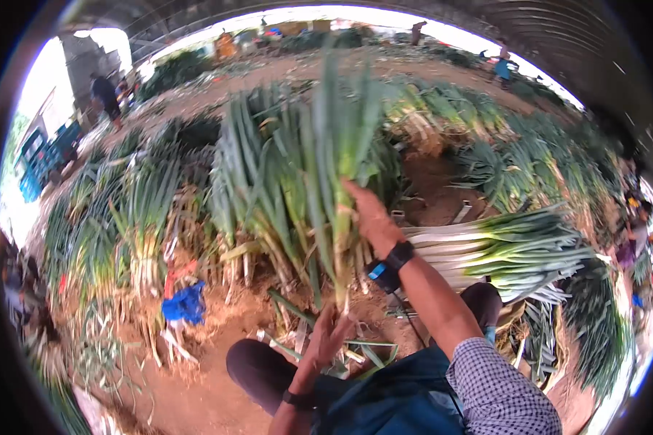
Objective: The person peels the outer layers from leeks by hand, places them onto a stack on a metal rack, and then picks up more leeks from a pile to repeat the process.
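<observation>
My right hand (370,215) is closed round the stalk of an upright leek (342,239), whose green leaves rise blurred above it. Below, my left hand (329,335) is beside the leek's white root end, its fingers apart and pointing up; whether they touch the root is unclear. Behind the leek stands a dense row of untrimmed leeks (261,174). To the right of my right forearm lies a pile of cleaned leeks (486,250), white stems toward me and green leaves pointing right.
Loose leaves and trimmings lie on the soil by my knees. A blue cloth or bag (184,303) is at the left. More leek bundles (145,232) stand left and right. A blue cart (47,156) and several people are in the background.
</observation>
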Tool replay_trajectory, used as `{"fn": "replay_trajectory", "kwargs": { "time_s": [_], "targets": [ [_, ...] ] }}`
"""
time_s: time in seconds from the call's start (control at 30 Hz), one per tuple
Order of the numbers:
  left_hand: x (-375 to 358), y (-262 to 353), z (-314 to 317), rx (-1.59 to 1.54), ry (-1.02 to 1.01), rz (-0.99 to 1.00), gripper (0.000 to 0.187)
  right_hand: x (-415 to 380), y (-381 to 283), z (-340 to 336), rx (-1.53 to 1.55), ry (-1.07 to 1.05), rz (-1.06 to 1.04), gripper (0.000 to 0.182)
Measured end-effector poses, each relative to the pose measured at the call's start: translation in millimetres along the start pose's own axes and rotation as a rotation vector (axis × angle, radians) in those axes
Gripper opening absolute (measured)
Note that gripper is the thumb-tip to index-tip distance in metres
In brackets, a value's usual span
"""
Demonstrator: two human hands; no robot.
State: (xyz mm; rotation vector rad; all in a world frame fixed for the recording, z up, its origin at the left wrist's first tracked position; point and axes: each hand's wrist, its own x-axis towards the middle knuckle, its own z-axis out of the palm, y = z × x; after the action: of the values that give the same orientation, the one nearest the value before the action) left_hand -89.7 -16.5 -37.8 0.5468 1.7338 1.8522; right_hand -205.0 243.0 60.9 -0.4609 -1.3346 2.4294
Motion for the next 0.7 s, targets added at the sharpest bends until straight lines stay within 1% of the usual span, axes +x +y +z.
{"fn": "replay_trajectory", "kwargs": {
  "time_s": [0.03,0.07,0.1,0.17,0.2,0.23,0.27,0.33,0.4,0.43,0.47,0.5,0.53,0.6,0.63,0.67,0.7],
  "targets": [
    [23.3,-10.8,8.4,-0.159,0.026,0.004,0.024,-1.7,-5.6,5.2,-0.035,0.008,-0.030,0.047],
    [41.6,-13.3,20.0,-0.320,0.046,0.001,0.023,-3.8,-5.4,10.4,-0.115,-0.030,-0.057,0.047],
    [45.3,3.3,26.8,-0.284,0.095,0.081,0.021,-8.6,-4.8,14.1,-0.237,-0.114,-0.083,0.047],
    [57.5,4.5,29.5,-0.361,0.094,0.096,0.024,-20.3,3.3,13.6,-0.584,-0.349,-0.174,0.048],
    [61.0,1.5,27.4,-0.398,0.108,0.098,0.026,-23.7,13.1,10.0,-0.747,-0.399,-0.260,0.048],
    [64.4,-2.8,24.5,-0.403,0.118,0.040,0.032,-23.5,27.5,1.3,-0.933,-0.331,-0.421,0.046],
    [65.7,-7.5,21.2,-0.393,0.137,-0.024,0.035,-24.7,42.2,-8.8,-0.940,-0.287,-0.581,0.038],
    [65.7,-11.3,13.3,-0.361,0.178,-0.150,0.042,-30.0,57.1,-19.6,-1.086,-0.230,-0.356,0.030],
    [59.5,-12.7,2.9,-0.379,0.121,-0.265,0.052,-27.7,93.1,-28.5,-1.175,-0.157,-0.543,0.027],
    [66.5,-26.9,3.4,-0.457,0.153,-0.310,0.053,-30.2,97.0,-28.5,-1.223,-0.111,-0.635,0.025],
    [70.9,-43.7,3.3,-0.539,0.189,-0.362,0.054,-33.2,100.3,-32.1,-1.115,-0.090,-0.903,0.025],
    [74.1,-64.6,-7.8,-0.532,0.146,-0.350,0.056,-43.3,82.9,-24.4,-1.081,-0.084,-0.800,0.026],
    [68.7,-72.9,-14.1,-0.456,0.193,-0.346,0.054,-50.9,60.3,-14.1,-1.042,-0.082,-0.695,0.027],
    [66.8,-77.3,-12.4,-0.291,0.240,-0.325,0.049,-45.0,22.1,-5.4,-1.013,-0.079,-0.708,0.034],
    [61.1,-67.5,-7.1,-0.311,0.228,-0.256,0.052,-51.5,1.5,-0.4,-1.044,-0.063,-0.730,0.039],
    [63.3,-50.9,0.4,-0.221,0.296,-0.310,0.055,-55.0,-16.1,-0.7,-1.080,-0.037,-0.751,0.043],
    [77.8,-70.4,-8.2,-0.209,0.328,-0.377,0.058,-52.4,-17.4,-8.9,-1.138,-0.035,-0.773,0.047]
  ]
}}
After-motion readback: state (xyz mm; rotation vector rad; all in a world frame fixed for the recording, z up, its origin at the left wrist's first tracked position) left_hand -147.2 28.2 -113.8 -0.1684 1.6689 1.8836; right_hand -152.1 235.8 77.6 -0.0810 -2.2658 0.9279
